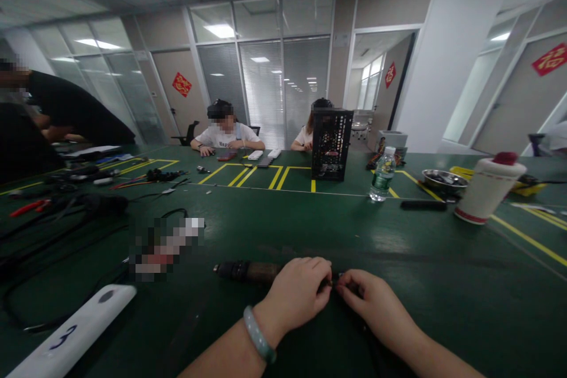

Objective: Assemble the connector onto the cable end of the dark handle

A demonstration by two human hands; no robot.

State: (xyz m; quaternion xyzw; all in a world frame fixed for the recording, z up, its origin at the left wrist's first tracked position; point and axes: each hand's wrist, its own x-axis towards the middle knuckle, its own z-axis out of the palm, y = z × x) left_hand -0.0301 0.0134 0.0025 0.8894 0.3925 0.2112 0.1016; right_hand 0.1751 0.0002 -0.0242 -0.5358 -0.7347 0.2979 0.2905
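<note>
Work at the rear of a driver (261, 272), which lies on the counter (283, 218), partly covered by the left hand (305, 289). The left hand's fingers curl over that end; the right hand (376, 301) meets them, thumb and forefinger drawn close. What, if anything, either hand pinches cannot be told. The handling appears under way; how much is done or left at the hidden end does not show. Counted: one driver, one tower case (332, 144), one bottle (383, 177), one bowl (444, 187), one tub (489, 189), one white bar (82, 325) marked 3.
</note>
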